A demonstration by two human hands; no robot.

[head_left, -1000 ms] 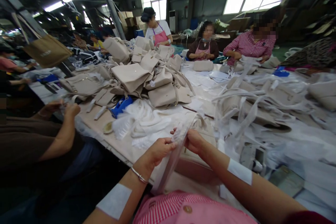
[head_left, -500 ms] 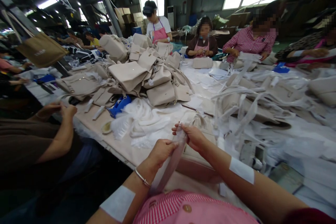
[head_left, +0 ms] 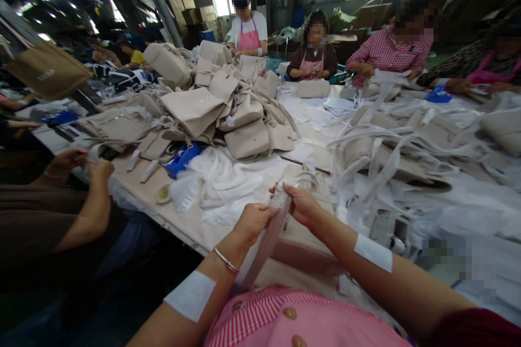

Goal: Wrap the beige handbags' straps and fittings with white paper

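My left hand [head_left: 253, 221] and my right hand [head_left: 300, 204] are both closed on a long beige bag strap [head_left: 264, 246] wrapped in clear film. The strap runs from my lap up between the two hands, and its upper end [head_left: 303, 179] sits just past my right fingers. Under my right wrist lies a beige handbag [head_left: 301, 246] at the table's near edge. A bracelet circles my left wrist.
A heap of beige handbags [head_left: 228, 114] fills the table's middle. White foam wrap [head_left: 223, 184] and a blue tool [head_left: 181, 158] lie near it. Loose straps and white paper [head_left: 391, 157] cover the right. A person [head_left: 87, 184] sits at my left; several others work opposite.
Both hands have slid slightly up and away along the strap. The view has tilted a little, and the strap's wrapped top now lies lower, close to the table.
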